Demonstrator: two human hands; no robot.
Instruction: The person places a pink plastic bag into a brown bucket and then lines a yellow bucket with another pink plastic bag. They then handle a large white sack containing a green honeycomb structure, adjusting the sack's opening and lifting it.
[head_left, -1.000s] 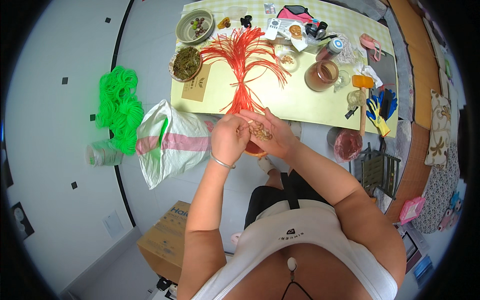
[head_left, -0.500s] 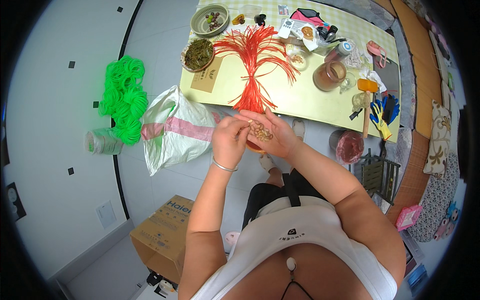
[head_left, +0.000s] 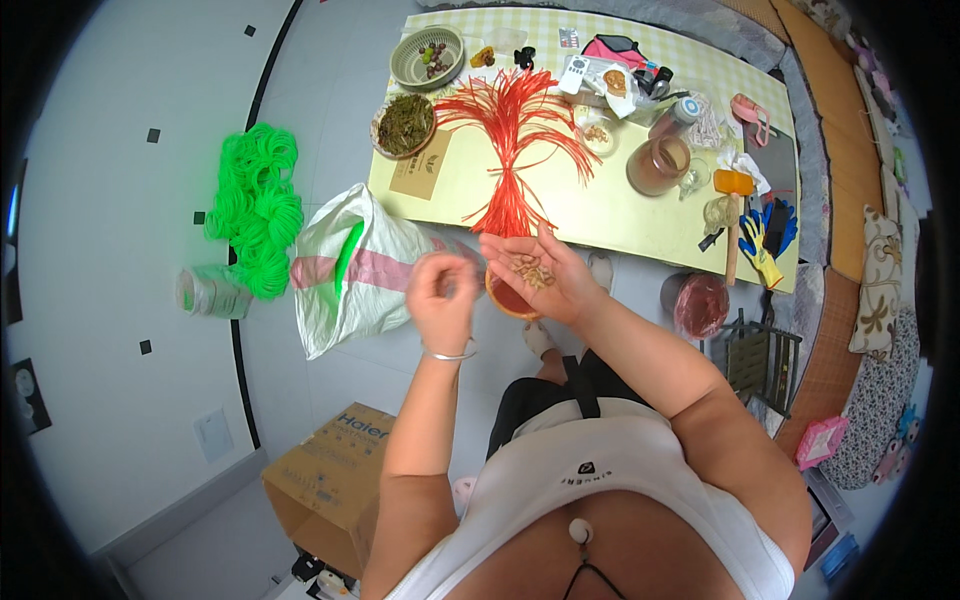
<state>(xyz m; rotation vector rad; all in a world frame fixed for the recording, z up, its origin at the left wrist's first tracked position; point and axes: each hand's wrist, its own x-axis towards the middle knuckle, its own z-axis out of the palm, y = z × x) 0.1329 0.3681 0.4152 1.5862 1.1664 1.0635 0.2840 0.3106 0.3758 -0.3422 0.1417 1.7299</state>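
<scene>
Cupped palm up, my right hand holds a small heap of tan kernels that look like peanuts. Its fingers point left, toward the table's near edge. To its left is my left hand, raised with curled fingers and a bangle at the wrist. Motion smears its fingertips, so whether it pinches anything cannot be made out. Below the right palm, partly covered by it, shows a round reddish-brown bowl. Just beyond the hands, a tied bundle of red plastic strands lies on the table.
The table bears a grape basket, a bowl of dried leaves, a brown jar, a mallet and gloves. A white woven sack and green cord coils stand left; a lined bin is at right.
My left hand has moved left, away from the right palm, where it was pinching a kernel. The right hand stays palm up with the kernels. More of the bowl below shows; the view has shifted slightly.
</scene>
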